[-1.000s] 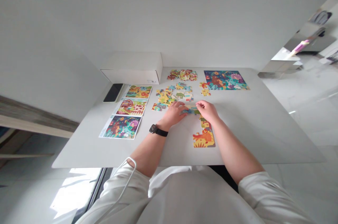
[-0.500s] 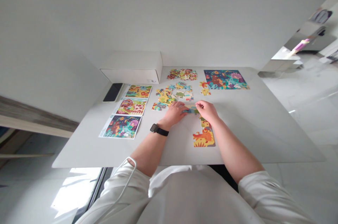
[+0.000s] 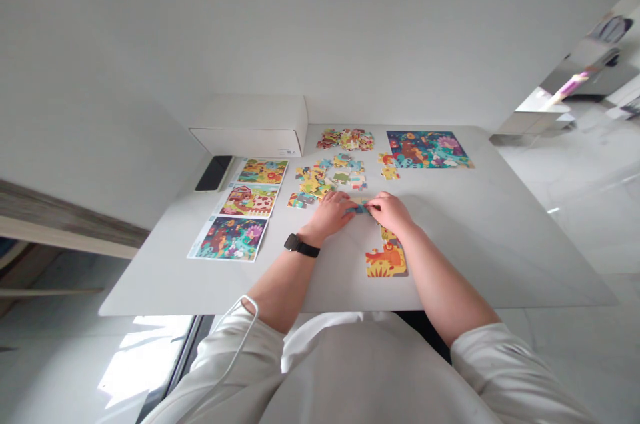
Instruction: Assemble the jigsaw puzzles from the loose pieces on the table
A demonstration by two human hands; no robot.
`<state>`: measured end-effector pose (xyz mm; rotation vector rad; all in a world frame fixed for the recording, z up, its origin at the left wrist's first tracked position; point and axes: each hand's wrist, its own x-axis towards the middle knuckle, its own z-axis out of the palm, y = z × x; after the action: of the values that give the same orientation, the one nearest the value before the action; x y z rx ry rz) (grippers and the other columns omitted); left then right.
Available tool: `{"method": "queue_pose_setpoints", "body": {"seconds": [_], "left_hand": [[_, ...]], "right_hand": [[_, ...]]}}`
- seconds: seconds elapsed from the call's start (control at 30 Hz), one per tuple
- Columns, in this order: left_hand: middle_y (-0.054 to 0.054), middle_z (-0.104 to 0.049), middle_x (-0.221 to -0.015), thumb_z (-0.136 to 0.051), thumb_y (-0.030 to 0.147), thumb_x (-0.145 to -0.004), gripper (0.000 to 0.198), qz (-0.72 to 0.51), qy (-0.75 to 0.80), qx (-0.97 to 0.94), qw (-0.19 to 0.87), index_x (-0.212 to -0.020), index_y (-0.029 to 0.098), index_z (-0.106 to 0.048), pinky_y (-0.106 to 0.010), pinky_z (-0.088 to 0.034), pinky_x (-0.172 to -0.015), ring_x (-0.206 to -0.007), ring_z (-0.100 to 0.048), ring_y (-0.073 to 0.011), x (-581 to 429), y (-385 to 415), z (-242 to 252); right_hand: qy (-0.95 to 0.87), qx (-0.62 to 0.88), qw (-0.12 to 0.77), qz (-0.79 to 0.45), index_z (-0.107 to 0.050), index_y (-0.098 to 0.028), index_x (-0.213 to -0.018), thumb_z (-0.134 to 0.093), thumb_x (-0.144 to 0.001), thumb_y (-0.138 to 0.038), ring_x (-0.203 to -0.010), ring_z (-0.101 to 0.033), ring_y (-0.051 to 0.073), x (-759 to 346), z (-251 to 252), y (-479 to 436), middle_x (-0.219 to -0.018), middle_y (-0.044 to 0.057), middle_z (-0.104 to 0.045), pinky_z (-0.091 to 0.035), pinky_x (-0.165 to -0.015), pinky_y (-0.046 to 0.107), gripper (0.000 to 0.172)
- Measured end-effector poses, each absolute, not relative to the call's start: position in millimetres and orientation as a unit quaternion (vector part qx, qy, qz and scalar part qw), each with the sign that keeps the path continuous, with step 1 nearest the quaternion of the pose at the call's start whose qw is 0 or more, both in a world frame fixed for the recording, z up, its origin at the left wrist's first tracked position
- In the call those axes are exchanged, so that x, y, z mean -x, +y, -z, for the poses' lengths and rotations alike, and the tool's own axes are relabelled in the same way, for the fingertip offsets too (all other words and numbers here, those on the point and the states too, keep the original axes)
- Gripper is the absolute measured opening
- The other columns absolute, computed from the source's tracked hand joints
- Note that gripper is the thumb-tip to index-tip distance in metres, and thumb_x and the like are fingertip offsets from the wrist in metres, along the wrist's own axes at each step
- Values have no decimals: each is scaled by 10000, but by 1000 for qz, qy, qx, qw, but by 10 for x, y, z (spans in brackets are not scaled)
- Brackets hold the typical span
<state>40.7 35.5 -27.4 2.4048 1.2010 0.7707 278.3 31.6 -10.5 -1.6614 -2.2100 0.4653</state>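
My left hand (image 3: 331,216), a black watch on its wrist, has its fingertips closed on the left end of a blue and green strip of puzzle pieces (image 3: 361,207). At the other end of the strip, the thumb and fingers of my right hand (image 3: 393,212) pinch a puzzle piece, mostly covered by the hand. Below that hand, joined puzzle pieces with an orange lion (image 3: 387,260) run down toward the table's front edge. A pile of loose yellow puzzle pieces (image 3: 313,181) lies just beyond my left hand.
Three picture sheets (image 3: 233,239) lie at the left, with a phone (image 3: 214,173) and a white box (image 3: 247,141) behind. Red puzzle pieces (image 3: 345,139) are heaped at the back. A dark-blue assembled puzzle (image 3: 429,149) lies at back right, two loose yellow pieces (image 3: 390,173) beside it.
My right hand has shifted slightly left and lower over the strip, covering more of its right end. My left hand stays almost in place.
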Motion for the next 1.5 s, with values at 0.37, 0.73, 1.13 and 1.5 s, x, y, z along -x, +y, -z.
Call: {"method": "queue_pose_setpoints", "body": {"seconds": [0.37, 0.73, 1.13, 1.5], "left_hand": [[-108, -702, -1286, -723, 262, -946, 234, -270, 427, -848, 161, -1143, 308, -841, -568, -476, -1159, -1234, -630, -318, -425, 341, 300], [-88, -736, -1258, -684, 254, -969, 209, -253, 416, -859, 157, -1077, 311, -853, -497, -512, -1145, -1187, -666, -281, -399, 337, 223], [-64, -688, -1426, -711, 335, -976, 274, -185, 413, -881, 139, -1223, 366, -828, -501, -428, -1260, -1336, -632, -270, -460, 271, 194], [-92, -661, -1459, -720, 321, -968, 321, -189, 390, -887, 159, -1276, 336, -811, -519, -380, -1303, -1386, -615, -289, -527, 232, 221]], "right_hand": [[-784, 586, 148, -143, -885, -298, -1111, -644, -1012, -252, -948, -704, 229, -2738, 69, 266, -1135, 92, -748, -530, -834, 314, 265], [-789, 576, 131, -172, -851, -278, -1182, -738, -958, -266, -1016, -706, 237, -2737, 31, 249, -1214, 81, -727, -542, -897, 318, 252], [-834, 521, 91, -157, -824, -276, -1217, -875, -831, -246, -1265, -638, 324, -2951, 0, 279, -1341, 106, -698, -502, -1132, 437, 390], [-836, 506, 116, -178, -853, -317, -1132, -906, -793, -221, -1198, -677, 301, -3160, 93, 351, -1262, 79, -731, -531, -1093, 418, 356]]}}
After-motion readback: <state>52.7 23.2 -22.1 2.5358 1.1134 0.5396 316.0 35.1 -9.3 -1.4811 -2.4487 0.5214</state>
